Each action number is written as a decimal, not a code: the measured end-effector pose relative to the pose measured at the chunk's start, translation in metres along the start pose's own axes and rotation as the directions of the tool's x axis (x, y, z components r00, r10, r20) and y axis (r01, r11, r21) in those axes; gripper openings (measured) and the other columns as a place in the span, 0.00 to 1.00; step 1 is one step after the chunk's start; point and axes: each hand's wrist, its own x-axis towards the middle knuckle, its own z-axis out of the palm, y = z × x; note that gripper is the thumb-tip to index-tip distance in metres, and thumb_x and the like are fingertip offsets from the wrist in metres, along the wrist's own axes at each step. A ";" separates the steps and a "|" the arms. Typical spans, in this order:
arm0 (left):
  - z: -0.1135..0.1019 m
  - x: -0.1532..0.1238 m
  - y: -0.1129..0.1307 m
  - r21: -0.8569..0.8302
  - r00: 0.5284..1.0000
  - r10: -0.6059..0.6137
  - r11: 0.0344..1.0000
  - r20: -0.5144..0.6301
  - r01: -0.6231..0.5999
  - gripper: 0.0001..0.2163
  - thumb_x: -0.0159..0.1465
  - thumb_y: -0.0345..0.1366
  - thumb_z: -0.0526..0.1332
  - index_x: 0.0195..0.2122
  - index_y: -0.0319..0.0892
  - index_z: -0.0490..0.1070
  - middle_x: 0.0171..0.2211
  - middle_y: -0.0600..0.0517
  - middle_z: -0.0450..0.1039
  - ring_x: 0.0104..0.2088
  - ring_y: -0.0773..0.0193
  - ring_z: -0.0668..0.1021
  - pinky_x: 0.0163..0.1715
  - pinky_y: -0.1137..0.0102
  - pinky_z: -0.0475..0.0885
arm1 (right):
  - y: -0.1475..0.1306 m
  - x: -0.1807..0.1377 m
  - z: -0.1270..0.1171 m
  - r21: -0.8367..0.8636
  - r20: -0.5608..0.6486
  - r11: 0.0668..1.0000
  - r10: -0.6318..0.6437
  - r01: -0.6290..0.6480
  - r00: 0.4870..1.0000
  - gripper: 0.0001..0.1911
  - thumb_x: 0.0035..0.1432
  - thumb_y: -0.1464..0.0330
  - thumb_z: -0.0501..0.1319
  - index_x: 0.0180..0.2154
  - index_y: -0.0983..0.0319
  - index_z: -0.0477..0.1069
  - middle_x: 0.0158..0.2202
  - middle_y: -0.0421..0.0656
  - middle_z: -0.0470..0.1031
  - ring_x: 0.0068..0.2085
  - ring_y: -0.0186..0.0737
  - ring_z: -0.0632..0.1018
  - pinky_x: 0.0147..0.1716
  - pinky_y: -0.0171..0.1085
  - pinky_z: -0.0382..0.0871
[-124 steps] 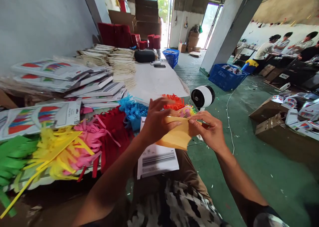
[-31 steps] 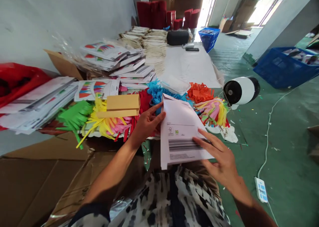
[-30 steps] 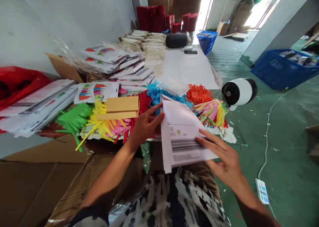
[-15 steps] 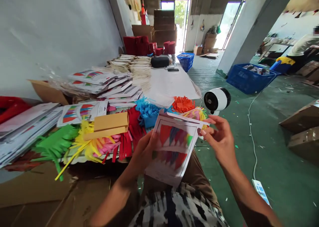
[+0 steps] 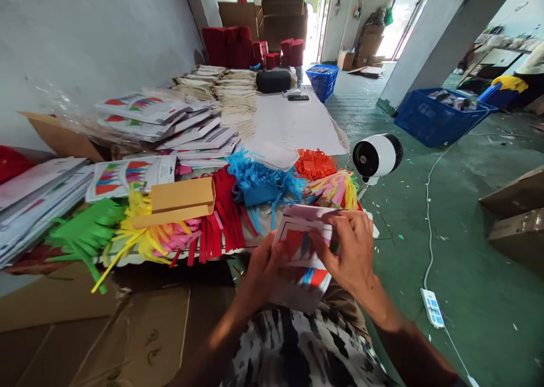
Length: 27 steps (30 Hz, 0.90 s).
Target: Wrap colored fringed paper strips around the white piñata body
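Above my lap is a white paper packet (image 5: 300, 229) printed with colourful tassel bunting. My left hand (image 5: 260, 271) grips its left side. On its right side, my right hand (image 5: 352, 251) has the thumb across the front and the fingers curled over the top right edge. The packet looks bent across the middle. Just beyond it on the table lie cut tissue-paper fringes: a blue bundle (image 5: 263, 177), an orange bundle (image 5: 315, 164) and a pink and yellow bundle (image 5: 334, 190). Farther left are red fringe (image 5: 225, 220), yellow fringe (image 5: 140, 228) and green fringe (image 5: 87, 228), with a folded tan card (image 5: 182, 199) on top.
Printed packets (image 5: 140, 112) are piled at the left, near stacks of cream paper (image 5: 236, 95). A white fan (image 5: 378, 156) stands right of the table. Blue baskets (image 5: 440, 118), a power strip (image 5: 432, 307) and cardboard boxes (image 5: 518, 228) are on the floor.
My right hand has moved from the packet's top right corner inward over its front. The packet, flatter before, is now bent. The view has tilted down slightly.
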 end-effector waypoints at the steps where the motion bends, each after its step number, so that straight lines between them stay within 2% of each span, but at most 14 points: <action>1: 0.001 0.000 -0.002 -0.032 0.999 -0.014 0.999 0.029 0.015 0.28 0.70 0.64 0.52 0.49 0.46 0.76 0.37 0.47 0.78 0.34 0.57 0.77 0.30 0.67 0.74 | 0.000 0.000 0.000 0.032 -0.036 0.999 -0.007 0.008 0.999 0.09 0.65 0.62 0.66 0.43 0.55 0.67 0.39 0.45 0.73 0.43 0.49 0.75 0.43 0.48 0.69; 4: 0.000 0.000 -0.007 -0.143 0.984 -0.030 0.988 0.176 0.056 0.31 0.70 0.65 0.51 0.52 0.44 0.77 0.41 0.45 0.80 0.38 0.55 0.78 0.36 0.65 0.76 | 0.002 -0.004 0.000 0.148 -0.109 0.988 -0.018 0.034 0.994 0.11 0.65 0.64 0.66 0.35 0.55 0.63 0.33 0.41 0.70 0.37 0.45 0.74 0.38 0.46 0.69; 7: -0.001 0.000 -0.009 -0.229 0.967 -0.064 0.966 0.248 0.123 0.28 0.69 0.63 0.57 0.53 0.44 0.77 0.44 0.46 0.80 0.38 0.56 0.78 0.36 0.67 0.75 | 0.004 -0.009 0.002 0.206 -0.108 0.978 -0.022 0.044 0.994 0.12 0.65 0.63 0.65 0.34 0.54 0.62 0.29 0.40 0.68 0.35 0.45 0.74 0.34 0.45 0.70; 10: 0.000 0.001 -0.014 -0.191 0.989 -0.059 0.978 0.135 0.084 0.23 0.68 0.60 0.60 0.45 0.43 0.77 0.38 0.50 0.78 0.35 0.60 0.76 0.34 0.70 0.72 | 0.001 -0.013 0.004 0.211 -0.092 0.974 -0.057 0.076 0.994 0.12 0.65 0.63 0.65 0.34 0.54 0.62 0.29 0.39 0.67 0.34 0.44 0.73 0.35 0.45 0.70; 12: 0.001 0.002 -0.020 -0.077 1.000 -0.006 0.997 -0.011 0.005 0.21 0.70 0.58 0.59 0.40 0.43 0.76 0.33 0.52 0.76 0.32 0.62 0.74 0.33 0.71 0.69 | -0.004 -0.014 0.004 0.199 -0.080 0.975 -0.087 0.101 0.993 0.11 0.64 0.66 0.66 0.34 0.54 0.63 0.30 0.39 0.68 0.34 0.43 0.72 0.35 0.44 0.68; 14: -0.001 0.003 -0.029 0.044 0.992 0.067 0.997 -0.103 -0.062 0.19 0.71 0.55 0.58 0.38 0.44 0.75 0.30 0.54 0.73 0.31 0.63 0.72 0.32 0.71 0.68 | -0.006 -0.014 0.004 0.186 -0.068 0.972 -0.133 0.143 0.989 0.10 0.63 0.69 0.66 0.35 0.55 0.65 0.31 0.39 0.69 0.33 0.40 0.72 0.35 0.43 0.67; 16: -0.006 0.004 -0.036 0.111 0.987 0.103 0.990 -0.126 -0.089 0.16 0.71 0.52 0.57 0.38 0.44 0.74 0.29 0.55 0.73 0.30 0.63 0.72 0.31 0.71 0.67 | -0.004 -0.012 0.003 0.177 -0.036 0.965 -0.191 0.194 0.981 0.08 0.63 0.70 0.66 0.36 0.55 0.67 0.30 0.38 0.71 0.31 0.39 0.73 0.38 0.44 0.67; 20: -0.021 0.008 -0.037 0.195 0.981 0.069 0.980 -0.181 -0.033 0.14 0.68 0.49 0.59 0.37 0.45 0.75 0.28 0.55 0.73 0.29 0.62 0.72 0.30 0.70 0.67 | 0.014 -0.009 0.000 0.139 0.123 0.963 -0.248 0.231 0.961 0.03 0.63 0.68 0.65 0.38 0.55 0.71 0.30 0.36 0.77 0.31 0.37 0.76 0.46 0.48 0.65; 23: -0.032 0.014 -0.025 0.229 0.979 0.075 0.973 -0.188 -0.031 0.14 0.67 0.50 0.60 0.34 0.45 0.74 0.25 0.56 0.70 0.26 0.63 0.70 0.27 0.71 0.65 | 0.028 -0.005 -0.003 0.076 0.168 0.975 -0.219 0.209 0.961 0.02 0.63 0.65 0.65 0.37 0.54 0.74 0.34 0.37 0.80 0.35 0.39 0.79 0.55 0.52 0.63; 25: -0.041 0.019 -0.010 0.233 0.979 0.106 0.970 -0.177 -0.063 0.14 0.67 0.49 0.60 0.33 0.45 0.73 0.23 0.57 0.67 0.25 0.65 0.68 0.25 0.72 0.64 | 0.034 0.000 -0.005 0.020 0.116 0.990 -0.144 0.143 0.983 0.04 0.64 0.62 0.64 0.36 0.53 0.76 0.35 0.39 0.80 0.38 0.43 0.80 0.56 0.54 0.65; 27: -0.050 0.024 0.009 0.254 0.967 0.149 0.963 -0.208 -0.093 0.12 0.68 0.47 0.60 0.32 0.45 0.72 0.22 0.58 0.66 0.24 0.65 0.67 0.24 0.72 0.63 | 0.044 0.009 -0.005 -0.025 0.041 1.000 -0.017 0.018 0.999 0.08 0.67 0.61 0.60 0.37 0.53 0.77 0.36 0.42 0.80 0.42 0.47 0.80 0.54 0.54 0.68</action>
